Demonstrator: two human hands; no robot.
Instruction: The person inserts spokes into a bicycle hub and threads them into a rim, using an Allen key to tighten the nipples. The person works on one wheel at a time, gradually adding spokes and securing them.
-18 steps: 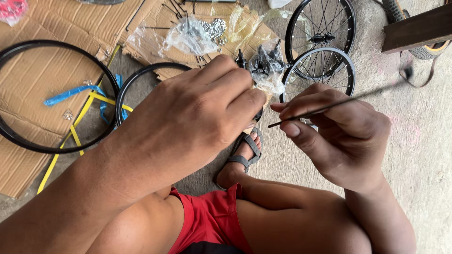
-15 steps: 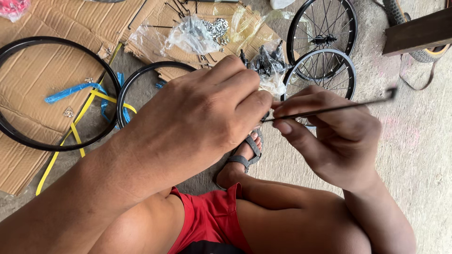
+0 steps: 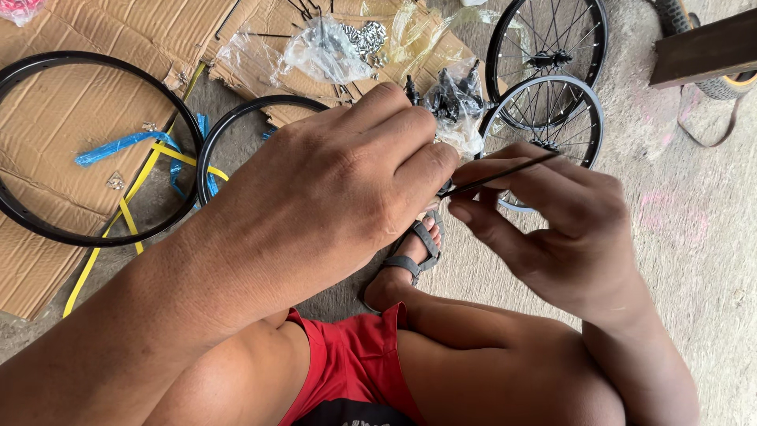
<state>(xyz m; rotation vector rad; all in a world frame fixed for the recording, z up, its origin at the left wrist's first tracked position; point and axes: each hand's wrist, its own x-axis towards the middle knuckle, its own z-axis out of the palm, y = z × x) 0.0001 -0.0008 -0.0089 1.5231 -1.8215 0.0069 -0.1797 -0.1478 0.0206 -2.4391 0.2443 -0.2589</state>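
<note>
1. Clear crinkled plastic bags [image 3: 319, 49], at twelve o'clock on cardboard [image 3: 71, 102], hold small metal parts.
2. Right hand [image 3: 552, 229] pinches a thin black spoke [image 3: 497, 175].
3. Left hand [image 3: 339, 189] is curled at the spoke's nine o'clock end; its grasp is hidden.

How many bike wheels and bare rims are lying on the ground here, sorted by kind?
Bare black rims: 2, large and small
Spoked wheels: 2, black-rimmed and silver-rimmed
Total: 4

A concrete floor [image 3: 694, 237] carries flattened cardboard [image 3: 71, 102] left of the fingers [image 3: 410, 150] — two spoked wheels [image 3: 544, 102] lie just beyond the fingertips.
</note>
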